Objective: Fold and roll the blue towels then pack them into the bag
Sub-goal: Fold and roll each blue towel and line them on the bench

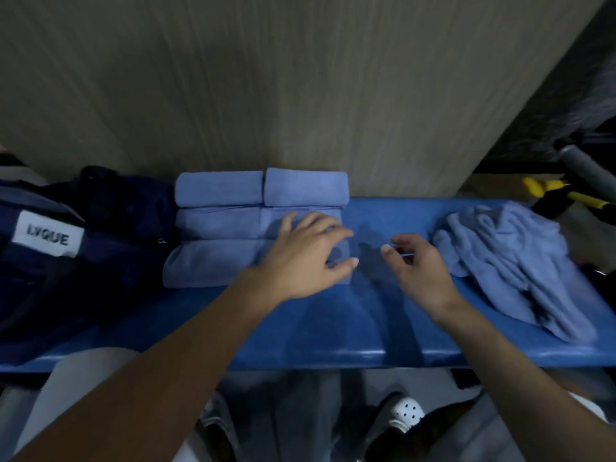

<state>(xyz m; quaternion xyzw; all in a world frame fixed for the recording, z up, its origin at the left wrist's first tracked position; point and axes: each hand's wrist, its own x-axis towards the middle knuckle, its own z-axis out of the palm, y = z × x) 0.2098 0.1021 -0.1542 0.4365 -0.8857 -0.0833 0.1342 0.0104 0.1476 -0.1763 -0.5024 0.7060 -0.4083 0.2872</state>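
Several rolled light-blue towels (pixel 220 208) lie stacked in rows on the blue bench (pixel 300 331), against the wall. My left hand (pixel 306 255) rests with spread fingers on the nearest right-hand roll (pixel 340 261). My right hand (pixel 416 265) hovers just right of the rolls with loosely curled fingers, holding nothing. A heap of loose, crumpled blue towels (pixel 510 258) lies at the bench's right end. The dark navy bag (pixel 76 248) with a white label sits at the left end.
A wood-grain wall panel (pixel 300 95) rises right behind the bench. Yellow-handled tools (pixel 550 191) and a grey tube (pixel 586 168) sit at the far right. Below the bench edge I see my legs and a white perforated shoe (pixel 406 413).
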